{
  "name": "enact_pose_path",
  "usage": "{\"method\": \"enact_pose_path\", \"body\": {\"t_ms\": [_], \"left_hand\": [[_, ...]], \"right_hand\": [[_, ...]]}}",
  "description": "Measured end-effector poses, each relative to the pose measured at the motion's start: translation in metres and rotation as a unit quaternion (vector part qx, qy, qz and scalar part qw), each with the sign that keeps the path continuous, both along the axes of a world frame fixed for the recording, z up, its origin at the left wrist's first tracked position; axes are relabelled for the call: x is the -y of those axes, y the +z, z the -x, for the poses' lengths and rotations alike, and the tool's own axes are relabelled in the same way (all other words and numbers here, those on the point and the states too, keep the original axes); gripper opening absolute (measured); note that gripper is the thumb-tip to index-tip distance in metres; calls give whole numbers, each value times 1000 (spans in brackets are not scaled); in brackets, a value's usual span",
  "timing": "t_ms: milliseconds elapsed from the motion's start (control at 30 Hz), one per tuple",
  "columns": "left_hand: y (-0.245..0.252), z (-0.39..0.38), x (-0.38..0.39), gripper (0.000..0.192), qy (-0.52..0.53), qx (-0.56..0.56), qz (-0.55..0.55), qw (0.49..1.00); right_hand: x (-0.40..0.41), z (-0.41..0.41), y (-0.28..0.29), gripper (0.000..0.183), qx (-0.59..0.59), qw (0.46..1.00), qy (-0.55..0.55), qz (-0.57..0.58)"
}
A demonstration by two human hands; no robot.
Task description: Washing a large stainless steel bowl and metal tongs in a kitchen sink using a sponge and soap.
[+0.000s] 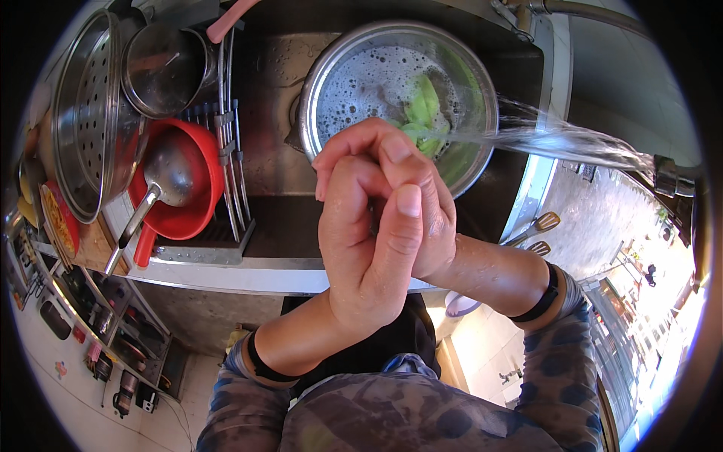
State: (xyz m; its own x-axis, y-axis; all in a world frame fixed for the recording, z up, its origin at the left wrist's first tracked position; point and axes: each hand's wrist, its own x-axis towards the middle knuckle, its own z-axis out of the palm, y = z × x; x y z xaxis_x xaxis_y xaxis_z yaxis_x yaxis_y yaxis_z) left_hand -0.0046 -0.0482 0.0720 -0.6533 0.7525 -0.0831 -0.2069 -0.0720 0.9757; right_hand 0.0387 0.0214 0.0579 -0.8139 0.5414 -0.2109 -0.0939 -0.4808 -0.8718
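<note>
My left hand [361,254] and my right hand [426,198] are pressed together, wet, with their fingers curled over one another. The space inside them is mostly hidden, and I see nothing held there. Just beyond my fingers, a round stainless steel pot [312,73] stands in the sink [277,135]. It contains bubbly water [361,79] and green leaves [423,104], partly covered by my right hand. From the faucet [672,175] at the right, a stream of water [582,144] runs into the pot.
At the left, a dish rack [229,152] stands beside a red plastic colander or pan [212,169] with a metal ladle [169,175] in it. A perforated steamer [90,113] and a lidded pot [164,68] are behind. Slotted turners [545,222] hang at the right.
</note>
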Motion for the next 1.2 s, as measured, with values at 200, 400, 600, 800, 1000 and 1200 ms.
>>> {"method": "enact_pose_path", "body": {"t_ms": [200, 400, 600, 800, 1000, 1200], "left_hand": [[1, 1, 1, 27, -33, -18, 60, 997], [-5, 3, 3, 50, -36, 136, 42, 989], [3, 5, -1, 36, -16, 54, 78, 995], [-14, 2, 4, 42, -31, 22, 63, 997], [-59, 26, 23, 68, -132, -240, 281, 920], [-131, 65, 20, 53, -51, -109, 319, 940]], "right_hand": [[0, 2, -2, 52, 57, 998, 16, -24], [-4, 1, -2, 44, 37, 994, 25, 103], [5, 1, -14, 41, -28, 999, 3, 24], [2, -3, -27, 45, 58, 995, 33, -73], [-37, -33, -90, 41, 339, 852, 245, -314], [-53, -18, -131, 59, 637, 556, 404, -349]]}}
